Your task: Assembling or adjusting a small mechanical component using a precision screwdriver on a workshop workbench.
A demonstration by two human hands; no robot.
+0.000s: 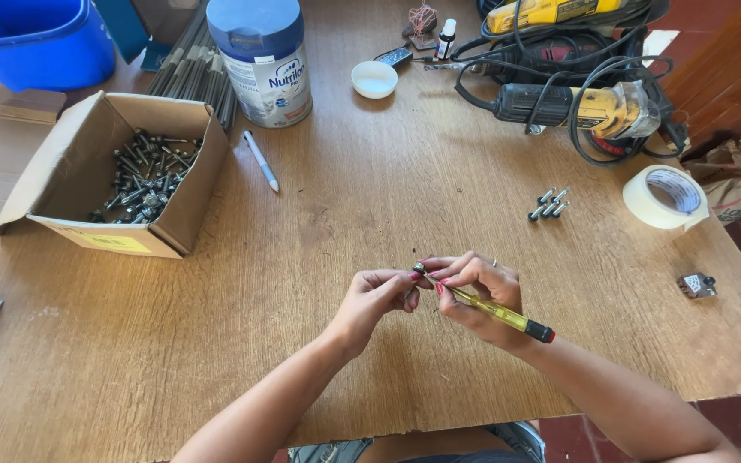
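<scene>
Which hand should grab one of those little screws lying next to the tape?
Probably the right hand: the loose screws lie on its side, near the tape roll. But it holds the yellow screwdriver; the left hand sits farther away.

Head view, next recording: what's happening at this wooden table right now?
A person sits at a wooden table, working with both hands just above it. The right hand holds a yellow screwdriver, its tip pointed at a small part pinched in the left hand's fingers; the part is too small to identify. To the left, an open cardboard box holds many bolts. A few loose bolts and a roll of tape lie to the right, power tools behind them.
</scene>
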